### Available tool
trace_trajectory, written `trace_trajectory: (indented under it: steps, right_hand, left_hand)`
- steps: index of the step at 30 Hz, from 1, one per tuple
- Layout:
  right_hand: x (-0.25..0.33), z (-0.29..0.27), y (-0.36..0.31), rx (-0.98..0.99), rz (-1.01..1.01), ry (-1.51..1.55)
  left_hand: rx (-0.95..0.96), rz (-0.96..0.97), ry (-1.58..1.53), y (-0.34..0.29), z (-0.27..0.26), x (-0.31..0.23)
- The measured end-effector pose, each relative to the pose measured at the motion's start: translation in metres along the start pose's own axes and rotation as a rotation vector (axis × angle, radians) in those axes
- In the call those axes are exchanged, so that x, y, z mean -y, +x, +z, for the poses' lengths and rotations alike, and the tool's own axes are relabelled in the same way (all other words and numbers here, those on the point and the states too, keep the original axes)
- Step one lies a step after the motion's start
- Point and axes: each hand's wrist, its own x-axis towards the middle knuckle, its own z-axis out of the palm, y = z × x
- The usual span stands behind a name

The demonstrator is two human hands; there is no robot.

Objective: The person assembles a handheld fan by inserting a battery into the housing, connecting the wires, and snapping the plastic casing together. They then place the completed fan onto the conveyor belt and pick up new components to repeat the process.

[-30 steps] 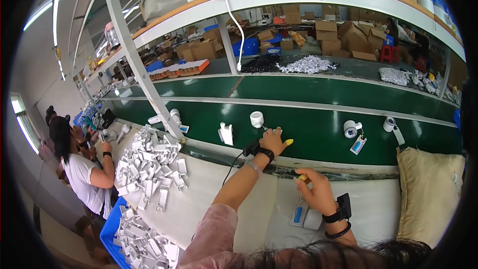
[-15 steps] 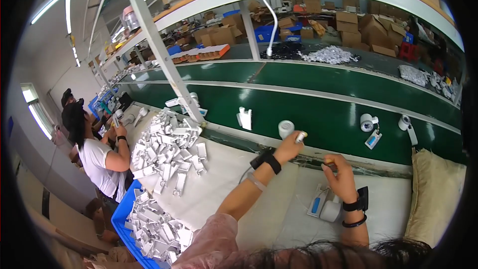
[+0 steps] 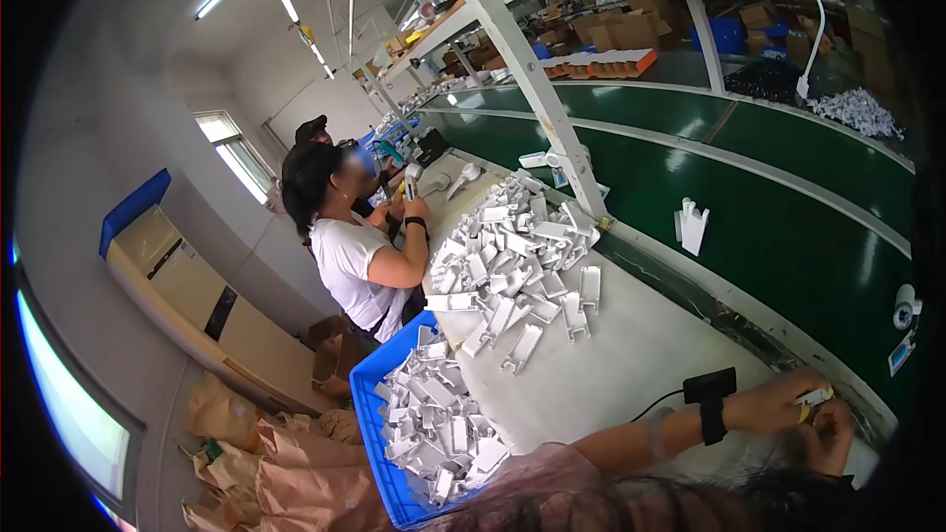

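At the lower right my left hand [image 3: 774, 406] is closed, pinching a small white piece [image 3: 814, 397] with yellow at its ends. My right hand [image 3: 833, 436] is right beside it, fingers curled up against the piece; what those fingers grip is partly hidden. Both hands are over the front edge of the pale worktable [image 3: 650, 335], close to the green conveyor belt [image 3: 764, 256]. On the belt a white plastic bracket [image 3: 693, 227] stands upright. Farther right lies a white round-headed part [image 3: 905, 305] beside a flat piece with a blue patch [image 3: 901, 353].
Many white plastic housings form a pile [image 3: 512, 246] on the table. A blue crate [image 3: 367, 399] holds more of them. A metal post [image 3: 532, 79] rises at the table's edge. A co-worker in a white shirt [image 3: 345, 261] handles a white part beyond, near another person in a cap.
The view has swung to the left, so my hands now sit at the lower right. My two hands, apart before, have come together around the small white piece.
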Motion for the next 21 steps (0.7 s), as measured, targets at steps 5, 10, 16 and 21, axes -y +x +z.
trace_trajectory:
  steps: [5,10,16,21]
  right_hand:
    - [-0.010,-0.021,-0.009,0.115,0.144,0.188]
    - [-0.066,-0.031,-0.007,0.242,-0.318,0.082]
    - [0.091,-0.012,-0.004,0.262,-0.166,-0.223]
    - [0.089,-0.005,-0.008,0.079,-0.048,-0.603]
  left_hand:
    - [0.065,-0.141,0.029,0.003,-0.009,0.008]
    - [-0.002,-0.173,-0.078,0.003,-0.006,-0.001]
    - [-0.094,-0.048,0.099,-0.002,0.011,0.013]
    - [-0.136,0.031,0.378,-0.006,0.016,-0.007]
